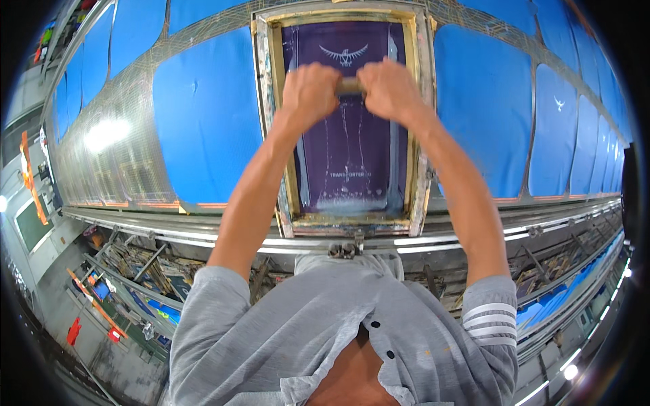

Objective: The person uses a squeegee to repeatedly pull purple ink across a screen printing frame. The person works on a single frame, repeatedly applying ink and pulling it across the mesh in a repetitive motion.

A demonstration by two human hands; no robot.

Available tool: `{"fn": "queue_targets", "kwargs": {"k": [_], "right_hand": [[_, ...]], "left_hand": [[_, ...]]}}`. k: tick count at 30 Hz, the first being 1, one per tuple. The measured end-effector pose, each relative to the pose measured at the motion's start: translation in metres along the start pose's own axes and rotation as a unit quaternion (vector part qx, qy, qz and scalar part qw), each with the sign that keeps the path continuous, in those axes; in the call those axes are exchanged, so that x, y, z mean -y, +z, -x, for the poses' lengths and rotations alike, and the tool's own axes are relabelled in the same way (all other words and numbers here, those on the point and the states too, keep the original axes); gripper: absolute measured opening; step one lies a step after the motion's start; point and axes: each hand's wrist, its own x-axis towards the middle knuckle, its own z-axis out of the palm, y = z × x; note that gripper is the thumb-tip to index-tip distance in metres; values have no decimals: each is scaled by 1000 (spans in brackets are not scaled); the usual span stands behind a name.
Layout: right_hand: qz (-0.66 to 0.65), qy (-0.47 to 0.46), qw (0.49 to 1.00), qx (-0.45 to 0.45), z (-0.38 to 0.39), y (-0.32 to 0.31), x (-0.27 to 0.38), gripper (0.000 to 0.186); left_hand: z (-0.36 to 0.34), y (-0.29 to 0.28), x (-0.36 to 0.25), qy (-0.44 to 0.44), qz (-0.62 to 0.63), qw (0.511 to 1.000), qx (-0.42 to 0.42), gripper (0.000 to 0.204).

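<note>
A screen printing frame (421, 135) with a dark purple mesh (352, 145) stands upright in front of me across the long table. The mesh bears a pale winged emblem near its far end and small lettering near its close end. Over the upper part of the mesh, my left hand (310, 93) and my right hand (389, 88) are wrapped round a squeegee (350, 86), one at each side. Only the middle of its handle shows between my fists; the blade is hidden. Whitish ink streaks and smears lie on the mesh, thickest along its near edge.
Blue fabric panels (206, 115) lie in rows on the table to both sides; one panel at the right (558, 122) carries a white emblem. A metal rail (183, 229) runs along the table's near edge. Below it are racks (156, 260) with stacked material.
</note>
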Motion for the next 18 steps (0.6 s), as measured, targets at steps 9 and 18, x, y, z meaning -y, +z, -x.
{"fn": "queue_targets", "kwargs": {"k": [9, 18], "right_hand": [[-13, 6, 998, 57, 215, 54, 129, 20], [-12, 338, 885, -319, 190, 41, -6, 47]], "left_hand": [[229, 72, -94, -7, 110, 994, -2, 21], [243, 76, -100, -22, 92, 995, 12, 38]]}}
